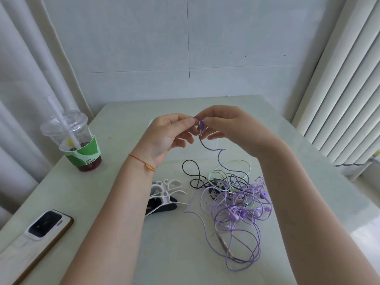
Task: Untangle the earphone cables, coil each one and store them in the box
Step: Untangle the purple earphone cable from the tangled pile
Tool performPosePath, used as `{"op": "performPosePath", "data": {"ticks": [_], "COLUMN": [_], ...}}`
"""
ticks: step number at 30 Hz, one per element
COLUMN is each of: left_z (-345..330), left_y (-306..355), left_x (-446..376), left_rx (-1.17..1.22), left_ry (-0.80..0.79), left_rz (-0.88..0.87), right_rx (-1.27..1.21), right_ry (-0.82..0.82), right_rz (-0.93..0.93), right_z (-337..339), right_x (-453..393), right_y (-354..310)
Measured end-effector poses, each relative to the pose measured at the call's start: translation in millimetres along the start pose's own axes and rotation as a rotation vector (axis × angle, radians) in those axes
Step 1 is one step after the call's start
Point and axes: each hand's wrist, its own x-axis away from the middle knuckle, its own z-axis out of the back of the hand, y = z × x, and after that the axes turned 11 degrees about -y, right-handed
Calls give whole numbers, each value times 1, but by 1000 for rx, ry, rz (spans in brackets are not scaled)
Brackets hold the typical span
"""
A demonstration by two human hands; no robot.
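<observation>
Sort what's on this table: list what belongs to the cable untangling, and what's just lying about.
Part of the job:
- dark purple cable, pinched by left hand and right hand
- tangled pile of earphone cables, lilac, green and black
- white and black cable winders, probably

Lying about:
- drink cup with straw
- phone

No box is visible.

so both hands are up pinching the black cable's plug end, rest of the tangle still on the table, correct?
Not quite: the head view shows the left hand and right hand pinching the dark purple cable, not the black one. The black cable lies on the table with the tangle.
</observation>
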Motion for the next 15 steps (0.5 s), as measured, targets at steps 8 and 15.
{"op": "performPosePath", "data": {"ticks": [8,15], "left_z": [-1,-5], "left_y": [0,3], "left_x": [0,-3], "left_rx": [12,406], "left_ry": [45,-67], "left_rz": [-4,20], "right_rx": [-23,-89], "right_ry": [82,167], "right_rz": [7,30], "right_z": [3,0], "right_x": [-2,-4], "right_y": [4,2]}}
